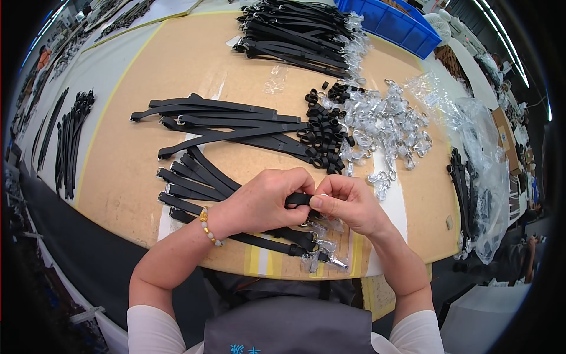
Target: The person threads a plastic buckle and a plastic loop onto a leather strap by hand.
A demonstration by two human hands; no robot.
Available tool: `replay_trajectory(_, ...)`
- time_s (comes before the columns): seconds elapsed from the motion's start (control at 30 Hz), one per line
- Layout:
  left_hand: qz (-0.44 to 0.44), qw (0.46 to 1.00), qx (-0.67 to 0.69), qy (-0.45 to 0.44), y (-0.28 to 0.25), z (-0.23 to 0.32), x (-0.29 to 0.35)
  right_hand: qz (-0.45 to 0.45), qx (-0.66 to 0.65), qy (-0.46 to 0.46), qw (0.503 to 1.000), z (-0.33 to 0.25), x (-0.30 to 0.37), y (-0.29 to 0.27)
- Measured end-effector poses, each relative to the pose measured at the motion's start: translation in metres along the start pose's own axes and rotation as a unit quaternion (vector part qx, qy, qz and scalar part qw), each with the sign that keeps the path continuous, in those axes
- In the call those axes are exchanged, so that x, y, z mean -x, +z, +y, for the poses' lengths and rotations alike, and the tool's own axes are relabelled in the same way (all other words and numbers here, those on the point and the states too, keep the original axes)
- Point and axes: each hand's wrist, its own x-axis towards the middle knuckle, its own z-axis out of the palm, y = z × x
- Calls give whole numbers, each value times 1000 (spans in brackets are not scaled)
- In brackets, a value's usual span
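Note:
My left hand (265,199) and my right hand (355,206) meet above the near part of the table, both closed on a black strap (299,199). Fingertips of both hands pinch it, and most of it is hidden. Under my left forearm several buckled straps (194,187) fan out to the left. Close to the table's front edge lie straps with plastic-wrapped metal clasps (321,255) at their ends. Beyond my hands are a pile of small black loops (323,127), a heap of plastic-wrapped clasps (386,115) and a group of longer black straps (236,131).
A large stack of black straps (295,32) lies at the back, beside a blue bin (392,26). More straps sit at the far left (75,138) and along the right edge (463,194), there next to clear plastic bags (488,194).

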Motion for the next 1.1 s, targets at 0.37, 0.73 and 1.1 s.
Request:
replay_trajectory(0.37, -37, 999, 20, -7, -3, 5, 0, 43, 90, -93, 991, 14, 1, 20)
replay_trajectory(0.73, -30, 994, 98, -27, -20, 16, 2, -88, -34, -12, 995, 0, 1, -5)
replay_trajectory(1.1, -91, 993, -64, 27, -11, -3, 5, -39, 143, -79, 986, 12, -1, -5)
